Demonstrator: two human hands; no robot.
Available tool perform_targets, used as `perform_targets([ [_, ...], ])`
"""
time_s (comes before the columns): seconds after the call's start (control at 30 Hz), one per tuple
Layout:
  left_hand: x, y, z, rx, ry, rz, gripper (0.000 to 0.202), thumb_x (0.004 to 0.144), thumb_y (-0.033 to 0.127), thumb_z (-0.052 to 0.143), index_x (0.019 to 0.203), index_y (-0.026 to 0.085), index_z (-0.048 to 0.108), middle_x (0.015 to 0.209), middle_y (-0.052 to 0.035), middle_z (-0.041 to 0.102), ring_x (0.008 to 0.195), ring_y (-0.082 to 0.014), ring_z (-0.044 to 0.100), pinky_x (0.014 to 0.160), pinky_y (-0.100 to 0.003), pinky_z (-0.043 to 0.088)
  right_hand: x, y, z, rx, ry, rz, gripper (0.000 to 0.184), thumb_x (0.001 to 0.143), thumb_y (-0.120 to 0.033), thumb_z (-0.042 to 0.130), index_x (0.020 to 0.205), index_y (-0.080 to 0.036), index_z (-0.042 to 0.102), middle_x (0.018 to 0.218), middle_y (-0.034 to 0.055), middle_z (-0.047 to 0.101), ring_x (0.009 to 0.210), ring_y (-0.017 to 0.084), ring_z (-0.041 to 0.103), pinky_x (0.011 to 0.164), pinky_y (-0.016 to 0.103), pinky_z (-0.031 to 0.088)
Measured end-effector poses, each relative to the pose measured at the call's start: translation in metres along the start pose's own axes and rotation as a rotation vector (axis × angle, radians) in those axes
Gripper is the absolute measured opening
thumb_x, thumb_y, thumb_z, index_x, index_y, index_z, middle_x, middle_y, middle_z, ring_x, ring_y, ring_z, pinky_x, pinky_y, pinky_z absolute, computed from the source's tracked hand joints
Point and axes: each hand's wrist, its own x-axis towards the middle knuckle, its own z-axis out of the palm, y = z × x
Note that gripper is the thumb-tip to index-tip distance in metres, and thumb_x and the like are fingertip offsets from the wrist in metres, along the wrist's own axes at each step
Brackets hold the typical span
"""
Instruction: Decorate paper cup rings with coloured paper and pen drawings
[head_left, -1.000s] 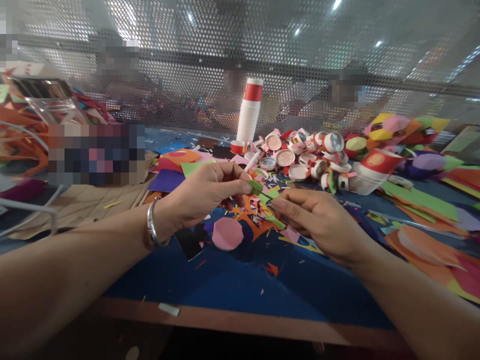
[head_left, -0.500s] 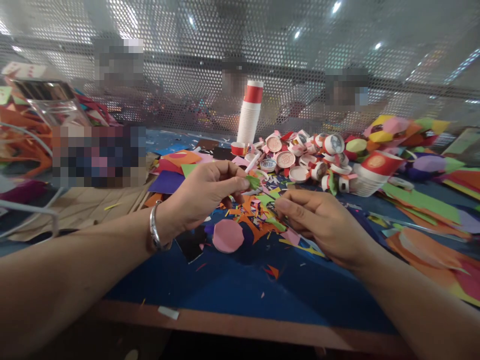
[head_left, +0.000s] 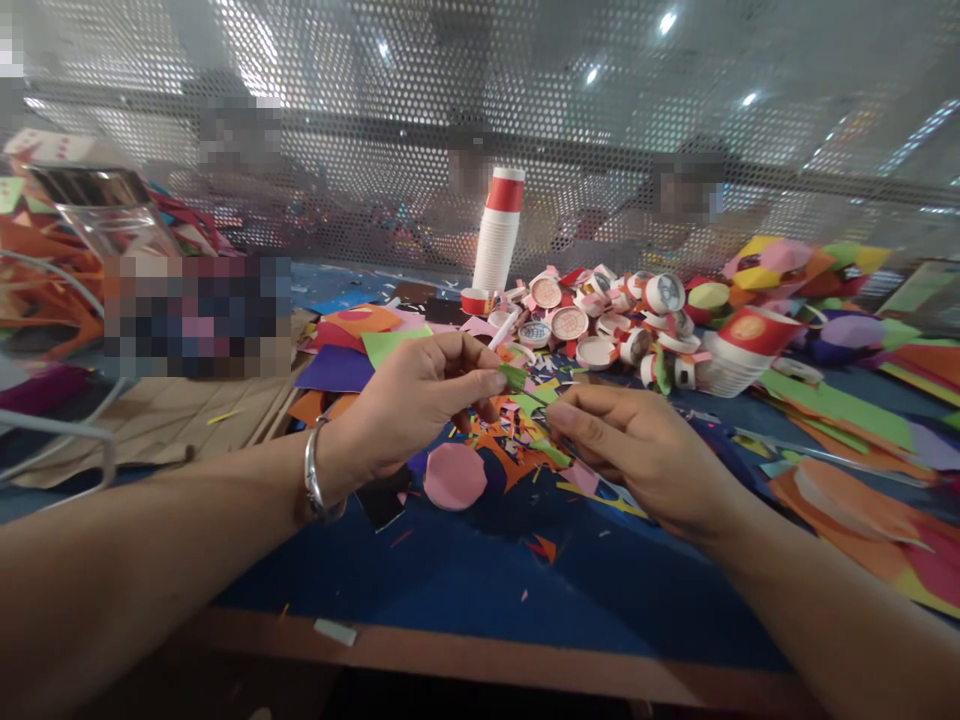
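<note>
Pinched between thumb and fingers of my left hand [head_left: 442, 390] is a small green paper piece [head_left: 514, 377]. A silver bangle circles that wrist. My right hand [head_left: 626, 430] is closed on a thin dark pointed tool [head_left: 537, 399], its tip reaching toward the green paper; its kind is mostly hidden by my fingers. Whether the tip touches the paper I cannot tell. Both hands are held above the blue table [head_left: 480, 580]. Below them lie many coloured paper scraps [head_left: 517, 440] and a pink rounded paper piece [head_left: 455, 476].
A tall stack of paper cups [head_left: 496, 235] stands at the back, with a pile of cut cup pieces [head_left: 570, 323] beside it. Another cup stack [head_left: 742, 350] leans at right, near coloured paper sheets [head_left: 847, 410]. Flattened cardboard [head_left: 195, 420] and a clear jar [head_left: 105, 215] are at left.
My left hand has shifted slightly right and down with the green paper, closer to the right hand. The tool's tip now sits nearer the paper. My right hand has barely moved.
</note>
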Motion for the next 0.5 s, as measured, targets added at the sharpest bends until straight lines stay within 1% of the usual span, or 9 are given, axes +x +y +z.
perform_targets([
  [0.2,-0.0013,0.0011,0.0003,-0.046,-0.008,-0.046,0.009,0.088,0.016,0.070,0.081,0.015,0.064,0.064,-0.0001,0.068,0.058,-0.0080,0.063,0.049,-0.015,0.044,-0.0002,0.0000,-0.0010,-0.005,0.006,-0.015,0.046,0.095,-0.057,0.064,0.073,-0.017,0.060,0.057,-0.0076,0.035,0.047,0.005,0.025,0.041,0.023,0.015],
  [0.33,-0.0017,0.0027,0.0006,-0.080,-0.010,-0.073,0.010,0.087,0.015,0.071,0.079,0.015,0.065,0.064,0.0001,0.068,0.059,-0.0080,0.064,0.049,-0.014,0.044,0.0005,-0.0014,-0.0016,-0.005,0.011,-0.018,0.046,0.095,-0.057,0.065,0.073,-0.018,0.060,0.057,-0.0079,0.035,0.047,0.004,0.024,0.041,0.023,0.015],
  [0.5,-0.0024,0.0031,-0.0024,-0.096,-0.037,-0.065,0.010,0.086,0.019,0.073,0.081,0.014,0.066,0.068,-0.0001,0.069,0.060,-0.0072,0.063,0.053,-0.015,0.046,0.0004,-0.0030,-0.0024,-0.031,0.013,-0.028,0.046,0.096,-0.056,0.064,0.071,-0.018,0.059,0.058,-0.0071,0.037,0.047,0.005,0.024,0.041,0.024,0.015],
])
